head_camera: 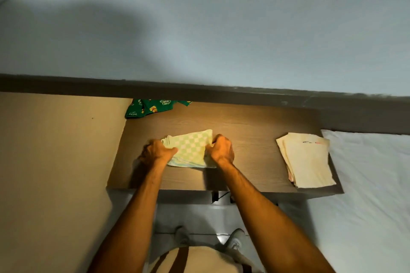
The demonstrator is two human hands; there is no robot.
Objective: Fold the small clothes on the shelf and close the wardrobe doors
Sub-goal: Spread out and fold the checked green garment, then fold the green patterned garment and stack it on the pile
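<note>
Left hand [158,150]: fingers curled, gripping the left edge of the cloth
Right hand [221,149]: fingers clenched on its right edge
Cloth: small green-and-cream checked fabric piece [190,148], flat on the brown wooden shelf [244,131]
Folded pile: cream garments [308,159], right end of shelf
Back-left corner: green patterned garment [148,107]

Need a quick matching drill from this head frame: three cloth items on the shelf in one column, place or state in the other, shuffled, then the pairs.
Things:
1. checkered cloth
2. cream folded stack
3. green patterned garment

Place or state:
A. at the back of the shelf, partly hidden under the board above
B. gripped at both ends by the left hand and right hand
C. lying untouched at the shelf's right end

Pairs: 1-B, 2-C, 3-A
</note>
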